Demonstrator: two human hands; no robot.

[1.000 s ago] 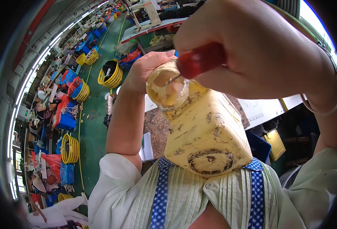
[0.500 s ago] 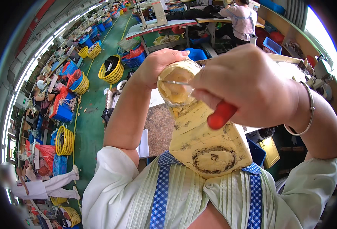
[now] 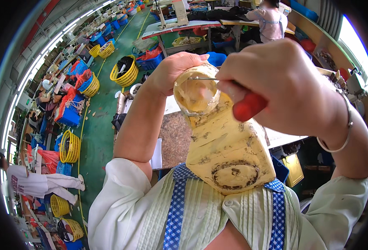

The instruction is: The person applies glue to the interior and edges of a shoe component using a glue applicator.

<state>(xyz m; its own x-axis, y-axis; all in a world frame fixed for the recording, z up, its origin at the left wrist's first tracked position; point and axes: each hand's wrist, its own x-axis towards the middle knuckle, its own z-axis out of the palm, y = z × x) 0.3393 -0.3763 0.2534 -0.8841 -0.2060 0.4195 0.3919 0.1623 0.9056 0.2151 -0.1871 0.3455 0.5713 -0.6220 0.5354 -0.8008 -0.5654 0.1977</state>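
Note:
A yellow, dark-stained container (image 3: 229, 146) leans against my chest, its round open mouth tilted up and away from me. Pale residue crusts the rim and inner wall. My left hand (image 3: 177, 73) grips the neck from the far left side, thumb near the rim. In my right hand (image 3: 271, 79) is a tool with a red handle (image 3: 249, 106) and thin metal shaft (image 3: 204, 78). The shaft crosses the mouth, its tip by the left part of the rim. The exact kind of tool cannot be made out, as my fingers cover part of it.
A brown speckled board (image 3: 173, 133) lies on the worktable beneath the container. Ahead stands a sewing machine table (image 3: 184, 28), with a co-worker (image 3: 271, 23) to its right. Yellow baskets (image 3: 125, 75) and blue bins line the green aisle (image 3: 98, 133); another person (image 3: 29, 181) is at the left.
My right hand has moved slightly up and right, and the shaft now lies higher across the mouth. My left hand keeps its hold. The person at left has shifted.

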